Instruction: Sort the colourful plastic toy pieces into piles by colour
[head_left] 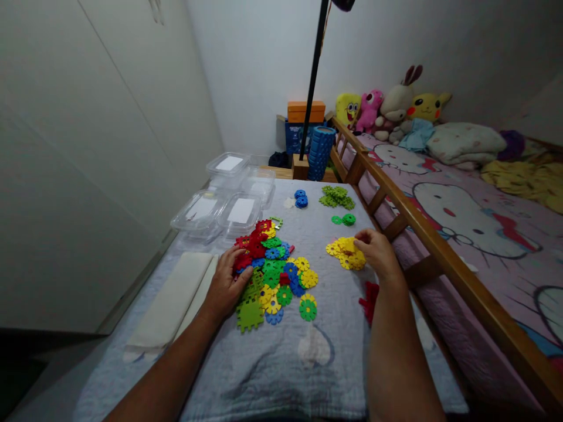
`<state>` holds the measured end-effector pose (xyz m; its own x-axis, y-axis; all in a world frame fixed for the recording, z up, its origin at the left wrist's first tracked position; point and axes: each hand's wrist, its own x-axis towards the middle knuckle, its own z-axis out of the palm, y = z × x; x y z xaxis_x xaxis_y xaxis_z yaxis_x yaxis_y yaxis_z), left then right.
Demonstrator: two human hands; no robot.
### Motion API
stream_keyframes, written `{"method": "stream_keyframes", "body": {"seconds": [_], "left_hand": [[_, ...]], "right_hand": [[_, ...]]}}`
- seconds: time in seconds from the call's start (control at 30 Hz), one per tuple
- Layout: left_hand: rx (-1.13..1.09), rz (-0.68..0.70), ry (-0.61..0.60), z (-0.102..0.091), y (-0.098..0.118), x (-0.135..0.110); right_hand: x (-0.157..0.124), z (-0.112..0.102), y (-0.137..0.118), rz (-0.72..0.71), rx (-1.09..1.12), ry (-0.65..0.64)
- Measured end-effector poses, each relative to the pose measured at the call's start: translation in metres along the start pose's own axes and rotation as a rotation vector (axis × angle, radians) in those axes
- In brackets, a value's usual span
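My left hand (pixel 229 280) lies on the left side of a mixed pile of plastic building pieces, its fingers stretched over red pieces (pixel 257 245) and beside a green square tile (pixel 250 315). The pile also holds green, blue and yellow notched snowflake discs (pixel 309 278). At the right, my right hand (pixel 377 252) pinches a yellow snowflake disc (pixel 350 245) at the edge of a yellow disc heap (pixel 345 261); its fingertips partly hide the disc. Red pieces (pixel 370 300) lie close to my right forearm, which partly covers them.
Farther back are light green pieces (pixel 336 197), green discs (pixel 348 220) and blue discs (pixel 301 199). Clear lidded boxes (pixel 197 214) stand at the back left, with a folded off-white cloth (pixel 173 299) nearer. A wooden bed rail (pixel 396 205) runs along the right.
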<state>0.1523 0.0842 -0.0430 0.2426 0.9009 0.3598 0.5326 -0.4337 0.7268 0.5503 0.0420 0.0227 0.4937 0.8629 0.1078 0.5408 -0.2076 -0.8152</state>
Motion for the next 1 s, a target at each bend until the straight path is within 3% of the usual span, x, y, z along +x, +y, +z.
{"method": "stream_keyframes", "body": {"seconds": [0.1, 0.27, 0.6, 0.73, 0.8, 0.9, 1.0], "left_hand": [[-0.002, 0.000, -0.001, 0.000, 0.000, 0.000], [0.003, -0.004, -0.009, 0.000, 0.000, -0.001], [0.017, -0.008, 0.002, 0.000, 0.004, 0.001], [0.010, -0.009, 0.002, 0.000, 0.003, 0.001], [0.007, -0.011, 0.003, 0.000, 0.002, 0.001], [0.003, -0.012, 0.006, 0.001, 0.003, 0.001], [0.000, -0.011, 0.007, 0.000, 0.004, 0.001]], "right_hand": [[-0.006, -0.010, 0.016, 0.055, -0.050, -0.048], [-0.009, -0.005, 0.022, 0.073, -0.203, -0.116], [-0.008, 0.004, 0.031, 0.040, -0.411, -0.018], [-0.010, 0.006, 0.015, -0.023, -0.371, 0.011], [-0.014, 0.016, 0.000, -0.096, -0.290, -0.084], [-0.026, 0.041, -0.024, -0.226, -0.202, -0.345], [-0.039, 0.069, -0.039, -0.340, -0.237, -0.469]]}}
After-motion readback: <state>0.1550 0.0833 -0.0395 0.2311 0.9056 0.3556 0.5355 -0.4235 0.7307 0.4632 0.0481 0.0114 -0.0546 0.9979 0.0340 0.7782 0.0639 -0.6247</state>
